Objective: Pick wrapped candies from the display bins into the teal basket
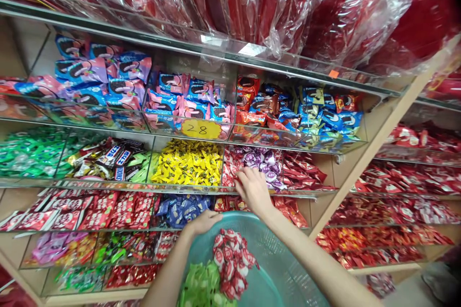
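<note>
My left hand (pixel 203 222) is closed over the rim of a teal plastic basket (pixel 268 278), its thumb lying along the edge. Inside the basket are a pile of red-and-white wrapped candies (pixel 233 261) and a heap of green packets (pixel 201 285). My right hand (pixel 254 191) reaches across the basket to the shelf, fingers curled at a compartment of red-and-white candies (pixel 230 165). What its fingertips hold, if anything, is hidden. Purple-and-white candies (pixel 264 160) lie just behind that hand, and yellow packets (pixel 187 163) fill the compartment to its left.
Clear shelf lips and dividers front each compartment. Above are blue-and-pink cookie packs (pixel 126 76) and a yellow tag (pixel 200 128) reading 28. Plastic-wrapped red items (pixel 252 5) overhang the top. A slanting wooden upright (pixel 374 139) separates more candy shelves at right.
</note>
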